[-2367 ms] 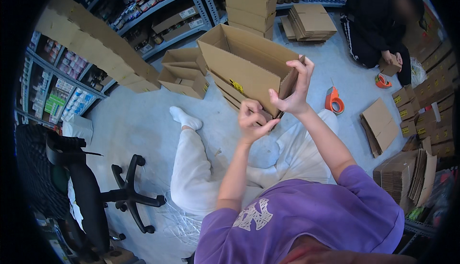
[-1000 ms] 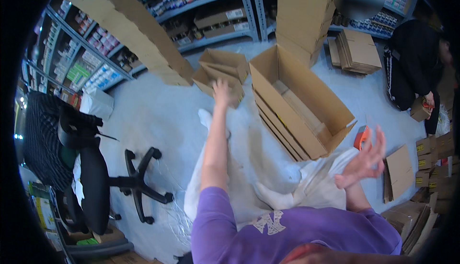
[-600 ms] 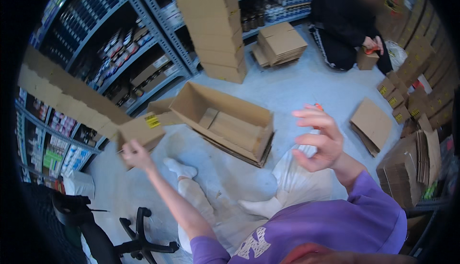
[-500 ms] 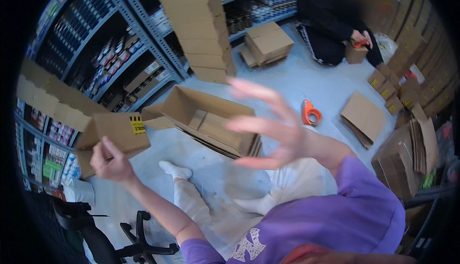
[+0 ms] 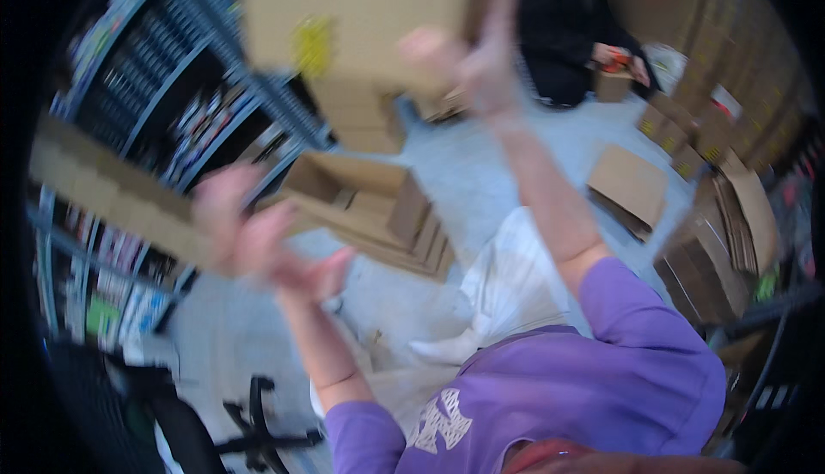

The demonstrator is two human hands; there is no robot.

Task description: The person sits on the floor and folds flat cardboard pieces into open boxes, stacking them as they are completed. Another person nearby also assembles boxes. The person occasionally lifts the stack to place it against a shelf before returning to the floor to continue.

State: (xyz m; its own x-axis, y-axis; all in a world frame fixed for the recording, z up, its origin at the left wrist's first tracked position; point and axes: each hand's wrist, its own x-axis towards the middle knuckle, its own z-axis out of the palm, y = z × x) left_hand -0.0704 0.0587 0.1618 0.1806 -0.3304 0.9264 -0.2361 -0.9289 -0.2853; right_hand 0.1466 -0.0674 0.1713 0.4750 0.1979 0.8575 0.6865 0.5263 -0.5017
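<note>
A brown cardboard box (image 5: 369,1) with a blurred yellow label is raised high in front of me, cut off by the top of the picture. My right hand (image 5: 481,66) is at its right edge, thumb across the near face and fingers up along the side, and seems to grip it. Lower and to the left, my left hand (image 5: 266,238) is apart from the box, fingers spread and holding nothing. Both hands are smeared by motion. Beneath them on the floor, an open carton (image 5: 421,246) made of nested cardboard layers stands before my legs.
Metal shelves (image 5: 172,70) full of small goods line the left. A person in black (image 5: 559,36) sits at the far right with a small box (image 5: 613,86). Flat cardboard (image 5: 627,186) and folded cartons (image 5: 700,250) lie right. A chair base (image 5: 258,440) stands near left.
The labelled box has risen from the left to the top middle. My left hand has let go of it and moved right; my right hand has gone up to its side.
</note>
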